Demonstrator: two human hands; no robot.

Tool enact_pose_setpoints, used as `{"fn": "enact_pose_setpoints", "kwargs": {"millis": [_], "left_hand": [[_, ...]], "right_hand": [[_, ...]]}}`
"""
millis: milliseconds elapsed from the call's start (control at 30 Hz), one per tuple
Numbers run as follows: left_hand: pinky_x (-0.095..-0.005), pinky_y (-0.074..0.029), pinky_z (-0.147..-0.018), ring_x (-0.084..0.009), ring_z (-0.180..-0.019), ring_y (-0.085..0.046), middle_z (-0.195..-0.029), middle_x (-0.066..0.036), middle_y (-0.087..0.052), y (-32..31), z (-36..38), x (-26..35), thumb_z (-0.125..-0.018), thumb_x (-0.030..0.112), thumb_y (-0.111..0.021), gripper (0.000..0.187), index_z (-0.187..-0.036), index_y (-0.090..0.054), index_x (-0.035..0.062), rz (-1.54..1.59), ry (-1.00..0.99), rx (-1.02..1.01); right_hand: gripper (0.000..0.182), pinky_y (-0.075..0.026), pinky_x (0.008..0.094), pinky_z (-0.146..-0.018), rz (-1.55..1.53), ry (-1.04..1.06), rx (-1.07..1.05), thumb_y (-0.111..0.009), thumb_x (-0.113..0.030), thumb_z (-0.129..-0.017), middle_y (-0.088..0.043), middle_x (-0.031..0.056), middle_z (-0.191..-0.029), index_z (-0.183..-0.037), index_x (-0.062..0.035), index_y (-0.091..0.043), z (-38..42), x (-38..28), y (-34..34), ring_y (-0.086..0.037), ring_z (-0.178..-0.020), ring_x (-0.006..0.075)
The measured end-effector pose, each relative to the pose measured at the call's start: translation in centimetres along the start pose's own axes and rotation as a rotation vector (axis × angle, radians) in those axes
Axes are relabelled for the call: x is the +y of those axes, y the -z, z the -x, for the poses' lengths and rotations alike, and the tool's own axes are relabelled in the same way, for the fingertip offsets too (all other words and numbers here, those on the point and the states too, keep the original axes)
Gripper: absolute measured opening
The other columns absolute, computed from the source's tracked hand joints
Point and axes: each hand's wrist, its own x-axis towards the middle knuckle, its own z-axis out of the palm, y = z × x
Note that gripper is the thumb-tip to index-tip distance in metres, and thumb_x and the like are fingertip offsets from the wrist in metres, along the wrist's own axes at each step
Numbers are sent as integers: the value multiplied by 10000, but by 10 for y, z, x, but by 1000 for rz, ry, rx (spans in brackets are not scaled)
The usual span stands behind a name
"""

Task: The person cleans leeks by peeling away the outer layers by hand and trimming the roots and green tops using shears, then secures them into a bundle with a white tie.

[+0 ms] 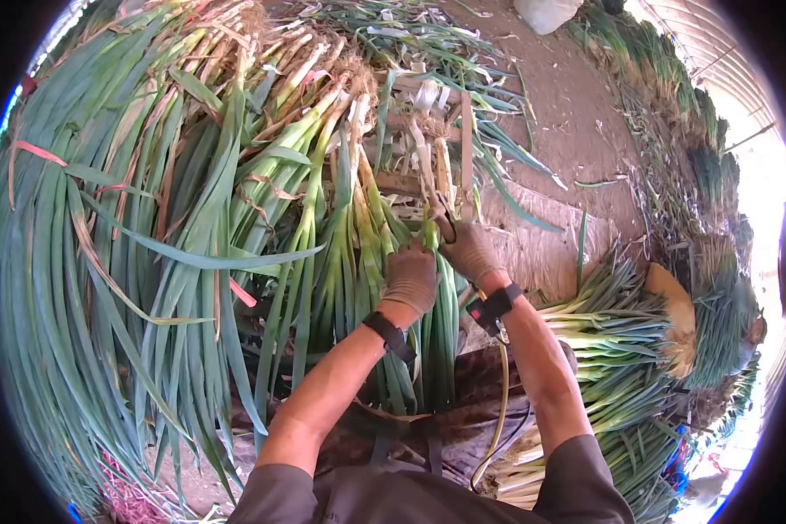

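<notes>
My left hand (410,275), in a brownish knit glove, is closed around the green part of a leek (426,162) that lies with its white, rooted end pointing away from me. Close beside it, my right hand (469,251) is gloved too and wraps a dark air nozzle (443,218). A yellow hose (504,393) runs from below my right wrist down to my lap. The nozzle's tip lies against the leek stalks, and the fingers partly hide it. More leeks (358,210) lie just left of my left hand.
A large heap of long leeks (96,253) fills the left side. Trimmed leeks (611,323) are stacked at the right. Cut leaves (428,39) litter the ground ahead. A wooden slat (466,148) stands by the work spot. Further bundles (707,166) line the right wall.
</notes>
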Motion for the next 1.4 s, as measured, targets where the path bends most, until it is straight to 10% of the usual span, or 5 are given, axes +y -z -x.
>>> {"fn": "enact_pose_setpoints", "kwargs": {"millis": [167,767,1300,1400], "left_hand": [[-446,-545,-808,-302,-905,-719,-972,-125,-710,-7,-8,0,-844,460,-741,431,-987,-728,53,50,66,-23],[-475,-557,-776,-377,-847,-717,-886,-205,-730,-14,-19,-22,-757,503,-807,487,-927,-738,52,365,151,-135],[-490,-545,-762,-382,-828,-707,-852,-204,-721,-2,-8,-22,-769,466,-796,429,-873,-742,53,377,111,-100],[-478,-560,-832,-375,-925,-715,-944,-203,-734,12,-7,-19,-832,386,-759,384,-1075,-737,89,378,134,-210]], "right_hand": [[337,-546,516,-843,-136,-144,100,-696,-285,-797,-700,284,-925,-901,35,-722,-39,-5,2,-682,-900,449],[272,-498,559,-687,-219,-212,-25,-685,-220,-835,-647,266,-771,-992,-14,-600,234,8,-15,-638,-771,486],[292,-528,554,-769,-4,-152,41,-649,-296,-889,-691,254,-857,-997,-25,-652,111,31,-14,-672,-840,460],[274,-531,543,-800,-35,-222,27,-637,-262,-876,-695,252,-901,-1013,-25,-648,87,20,1,-675,-858,453]]}}
